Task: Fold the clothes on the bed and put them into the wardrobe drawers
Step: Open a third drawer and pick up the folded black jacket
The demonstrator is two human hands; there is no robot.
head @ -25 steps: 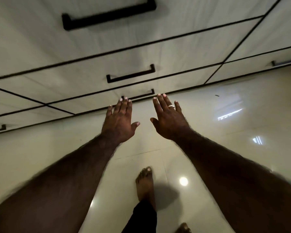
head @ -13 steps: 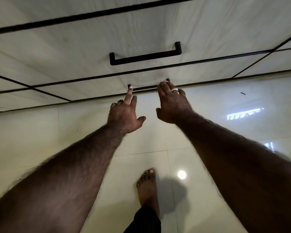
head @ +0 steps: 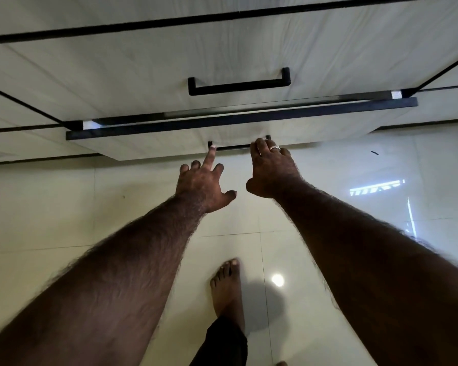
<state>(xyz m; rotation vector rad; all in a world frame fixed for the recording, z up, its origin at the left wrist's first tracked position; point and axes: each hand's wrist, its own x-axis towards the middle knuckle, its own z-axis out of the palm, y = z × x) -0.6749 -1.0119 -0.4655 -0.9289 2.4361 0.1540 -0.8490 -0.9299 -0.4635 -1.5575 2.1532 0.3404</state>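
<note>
The head view is aimed down at a white wardrobe (head: 143, 62) with black seams and at a glossy tiled floor (head: 50, 207). The bottom drawer (head: 169, 143) is seen pulled a little way out, its dark top edge standing clear of the front above it, with a narrow gap into its interior that is too dark to be read. A black handle (head: 237, 147) runs along the drawer's lower front. The right hand (head: 273, 173), on which a ring (head: 274, 148) is worn, is laid over the right end of this handle, its fingers curled over the bar. The left hand (head: 202, 186) is held just beside the handle's left end: its one extended finger touches the bar near the left post, the other fingers are loosely bent, the thumb is spread to the side, and nothing is gripped. A second, larger handle (head: 239, 84) is mounted on the closed drawer above. No clothes can be made out anywhere in this view. A bare foot (head: 226, 286) with a dark trouser hem is planted on the floor between the two forearms, and bright reflections of light are shown on the tiles at the right.
</note>
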